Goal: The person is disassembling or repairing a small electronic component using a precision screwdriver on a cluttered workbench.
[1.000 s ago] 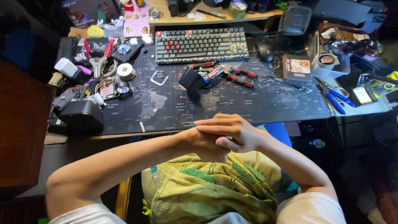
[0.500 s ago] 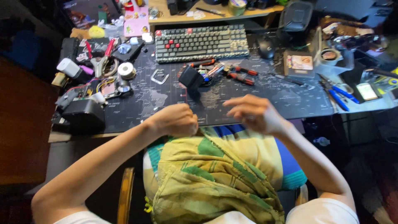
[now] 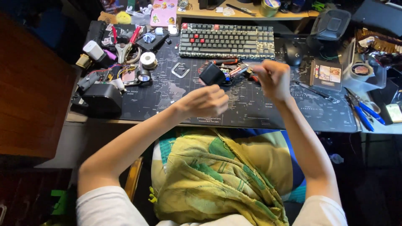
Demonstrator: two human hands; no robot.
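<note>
The right hand (image 3: 272, 78) hovers loosely curled and empty just above the red-handled tools (image 3: 226, 62), and the left hand (image 3: 204, 101) hangs half-curled, also holding nothing, just short of the small black box (image 3: 212, 74). Both things lie mid-mat (image 3: 268, 113) on the desk, below the keyboard (image 3: 227, 40), placed within easy reach of either hand. Blue-handled pliers (image 3: 363, 114) sit well apart at the right edge.
</note>
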